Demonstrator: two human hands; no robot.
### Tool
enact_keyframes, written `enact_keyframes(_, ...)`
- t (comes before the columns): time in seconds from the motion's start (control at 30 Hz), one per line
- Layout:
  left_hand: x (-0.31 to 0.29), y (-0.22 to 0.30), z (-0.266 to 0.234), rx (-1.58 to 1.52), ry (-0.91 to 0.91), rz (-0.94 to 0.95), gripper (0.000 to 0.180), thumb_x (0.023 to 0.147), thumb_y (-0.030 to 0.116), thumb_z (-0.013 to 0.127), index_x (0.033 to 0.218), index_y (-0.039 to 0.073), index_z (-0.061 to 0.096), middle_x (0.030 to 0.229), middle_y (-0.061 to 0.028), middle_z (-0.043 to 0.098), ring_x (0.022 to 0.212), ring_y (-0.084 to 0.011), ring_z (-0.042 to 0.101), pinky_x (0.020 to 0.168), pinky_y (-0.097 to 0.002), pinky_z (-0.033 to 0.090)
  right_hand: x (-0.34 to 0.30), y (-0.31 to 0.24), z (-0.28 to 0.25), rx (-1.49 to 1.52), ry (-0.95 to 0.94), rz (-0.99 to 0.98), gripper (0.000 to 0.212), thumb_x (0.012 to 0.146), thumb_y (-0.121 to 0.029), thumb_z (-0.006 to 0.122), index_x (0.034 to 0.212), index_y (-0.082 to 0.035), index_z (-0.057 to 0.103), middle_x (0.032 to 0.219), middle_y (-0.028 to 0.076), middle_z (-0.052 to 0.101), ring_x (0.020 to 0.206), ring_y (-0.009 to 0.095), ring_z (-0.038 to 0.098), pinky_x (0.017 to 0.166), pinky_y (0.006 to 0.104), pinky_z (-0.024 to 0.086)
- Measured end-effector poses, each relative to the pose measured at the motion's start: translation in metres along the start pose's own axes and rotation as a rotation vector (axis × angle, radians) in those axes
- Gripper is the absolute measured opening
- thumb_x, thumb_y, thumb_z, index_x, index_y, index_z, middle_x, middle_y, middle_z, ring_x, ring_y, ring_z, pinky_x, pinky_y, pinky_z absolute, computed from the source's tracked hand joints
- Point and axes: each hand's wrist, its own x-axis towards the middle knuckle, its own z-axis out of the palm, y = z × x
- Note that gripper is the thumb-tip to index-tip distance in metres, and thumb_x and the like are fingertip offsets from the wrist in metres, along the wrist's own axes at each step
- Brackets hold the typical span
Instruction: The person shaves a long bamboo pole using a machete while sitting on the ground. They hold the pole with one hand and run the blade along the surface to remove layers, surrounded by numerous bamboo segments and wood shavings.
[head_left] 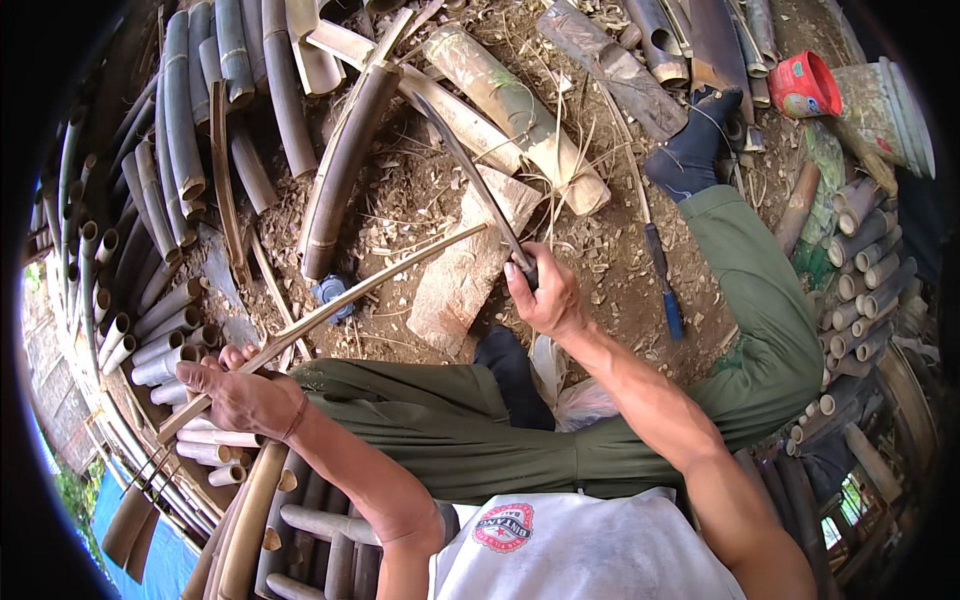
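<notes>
Far left of the block, tubes [180,110] lie in a pile. Nearer, still left of the block, the left hand [240,398] closes its fingers and thumb round a strip [370,288], whose far end lies over the block [450,300]. A knife [484,192] slants across the block, just beside that end; the right hand [550,295] at the block's right grips its handle. Right of the block lies a blue-handled tool [673,315]; farther right, beyond the block, a red pail [803,88].
</notes>
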Motion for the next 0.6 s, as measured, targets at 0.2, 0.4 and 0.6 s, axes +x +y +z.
enact_keyframes(0.2, -0.01, 0.012, 0.004, -0.289, -0.256, -0.209, 0.058, 0.092, 0.053, 0.057, 0.115, 0.0, 0.052, 0.08, -0.0075, 0.051, 0.069, -0.0199, 0.055, 0.062, -0.0343, 0.053, 0.001, 0.041, 0.006, -0.104, -0.445, 0.546, 0.037, 0.094, -0.035, 0.056, 0.086, 0.001, 0.051, 0.062, 0.018, 0.059, 0.057, 0.031, 0.063, 0.052, 0.0435, 0.048)
enact_keyframes(0.4, -0.021, 0.015, 0.004, -0.777, -0.391, -0.181, 0.048, 0.088, 0.057, 0.059, 0.098, 0.011, 0.051, 0.072, -0.0011, 0.048, 0.066, -0.0141, 0.05, 0.062, -0.0313, 0.047, -0.011, 0.028, -0.012, -0.042, -0.357, 0.448, 0.034, 0.092, -0.032, 0.059, 0.091, 0.001, 0.052, 0.063, 0.015, 0.058, 0.056, 0.033, 0.061, 0.054, 0.0434, 0.047)
enact_keyframes(0.6, -0.005, -0.001, -0.004, -0.613, -0.402, -0.13, 0.048, 0.091, 0.054, 0.057, 0.074, 0.013, 0.04, 0.066, 0.0018, 0.039, 0.057, -0.0101, 0.039, 0.048, -0.0228, 0.032, 0.003, -0.007, 0.0, 0.132, 0.052, -0.009, 0.031, 0.094, -0.028, 0.057, 0.101, 0.001, 0.051, 0.061, 0.01, 0.055, 0.05, 0.021, 0.057, 0.047, 0.0366, 0.047)
